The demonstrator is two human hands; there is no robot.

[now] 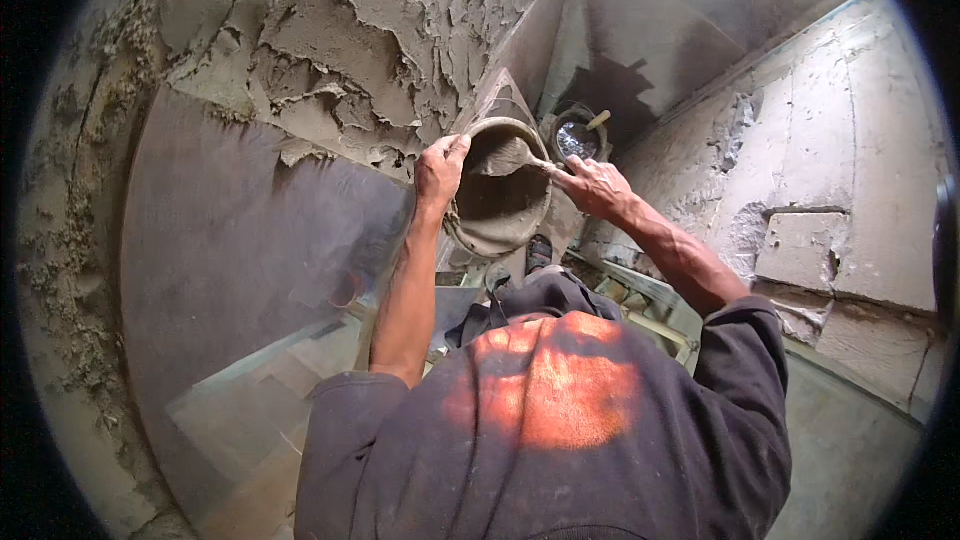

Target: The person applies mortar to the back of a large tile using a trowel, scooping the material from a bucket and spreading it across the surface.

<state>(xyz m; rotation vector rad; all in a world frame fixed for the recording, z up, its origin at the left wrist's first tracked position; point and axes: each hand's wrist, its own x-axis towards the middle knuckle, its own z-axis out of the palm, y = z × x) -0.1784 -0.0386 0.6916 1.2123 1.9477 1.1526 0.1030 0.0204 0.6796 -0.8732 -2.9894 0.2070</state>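
A mortar-coated bucket [497,240] is tilted in front of me, its mouth facing up towards me. My left hand [438,172] is closed on the left side of its rim, thumb over the edge. In my right hand [595,186] is a trowel [503,156], gripped by its handle at the bucket's right rim. The trowel's blade lies inside the upper part of the bucket and looks coated with grey mortar. How much mortar is deeper in the bucket is too dark to tell.
Just beyond my right hand stands a smaller bucket [603,148] of water with a light-handled tool [598,121] in it. Rough, wet-looking mortar covers the wall [330,50] at the upper left, above a smooth dark panel [240,210]. Blockwork [800,160] is on the right.
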